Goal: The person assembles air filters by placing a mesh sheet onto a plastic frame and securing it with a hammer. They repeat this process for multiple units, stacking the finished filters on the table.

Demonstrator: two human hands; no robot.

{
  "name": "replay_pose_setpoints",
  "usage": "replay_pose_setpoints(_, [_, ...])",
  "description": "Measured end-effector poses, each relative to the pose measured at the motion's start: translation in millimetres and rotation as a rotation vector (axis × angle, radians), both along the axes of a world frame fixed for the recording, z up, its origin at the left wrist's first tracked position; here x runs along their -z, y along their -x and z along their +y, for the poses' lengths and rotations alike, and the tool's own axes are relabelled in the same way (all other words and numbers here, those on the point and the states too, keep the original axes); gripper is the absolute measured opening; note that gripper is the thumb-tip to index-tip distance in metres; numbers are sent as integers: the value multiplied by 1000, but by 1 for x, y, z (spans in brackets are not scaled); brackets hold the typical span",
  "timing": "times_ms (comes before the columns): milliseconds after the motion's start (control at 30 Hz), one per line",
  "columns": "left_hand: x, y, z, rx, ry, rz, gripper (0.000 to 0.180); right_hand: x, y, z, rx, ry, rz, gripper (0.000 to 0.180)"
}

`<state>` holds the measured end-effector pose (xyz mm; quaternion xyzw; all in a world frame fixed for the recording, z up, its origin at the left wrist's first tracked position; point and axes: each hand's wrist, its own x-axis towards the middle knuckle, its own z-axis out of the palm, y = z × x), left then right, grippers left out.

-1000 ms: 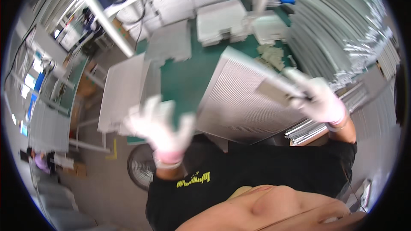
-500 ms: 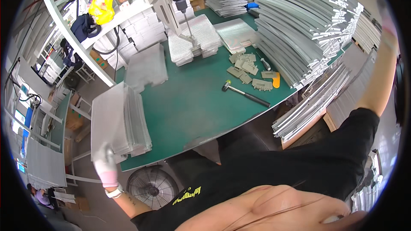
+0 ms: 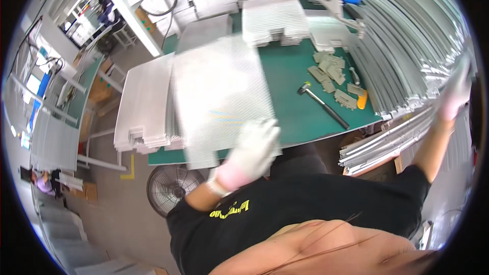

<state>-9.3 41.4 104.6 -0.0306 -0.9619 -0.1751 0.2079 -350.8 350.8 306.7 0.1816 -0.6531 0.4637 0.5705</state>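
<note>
A light grey, finely patterned flat panel (image 3: 221, 89) lies tilted over the left middle of the green worktable (image 3: 293, 109). My left hand (image 3: 249, 150), in a white glove with a pink cuff, grips its near edge. Off to the far right, my gloved right hand (image 3: 455, 91) reaches to the ends of a tall stack of grey panels (image 3: 402, 56). Motion blurs its fingers, so their hold is unclear. Just left of the loose panel stands a pile of similar panels (image 3: 145, 99) with a notched near edge.
On the table's right lie a hammer (image 3: 326, 107), several beige plastic parts (image 3: 331, 69), a screwdriver (image 3: 354, 76) and an orange-handled tool (image 3: 362, 100). Another panel stack (image 3: 275, 15) stands at the back. A floor fan (image 3: 175, 191) sits below the front edge.
My left hand has moved right, from the left pile to the near edge of a panel now over the table. My right hand is lower, beside the tall stack. The view has shifted left.
</note>
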Motion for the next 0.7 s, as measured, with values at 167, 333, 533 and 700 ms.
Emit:
replay_pose_setpoints(167, [125,64,30,-42,40,-243,64,211,-83,-144,-1045,-992,-525,33])
replay_pose_setpoints(333, [124,57,-33,61,-773,-296,56,317,-79,-231,-994,-1542,-378,56])
replay_pose_setpoints(533, [131,-6,-106,-709,71,-399,79,277,-75,-376,-1055,-1407,-92,51])
replay_pose_setpoints(700, [130,1,-108,-665,-4,-382,79,283,-68,-555,-877,-1173,-75,47])
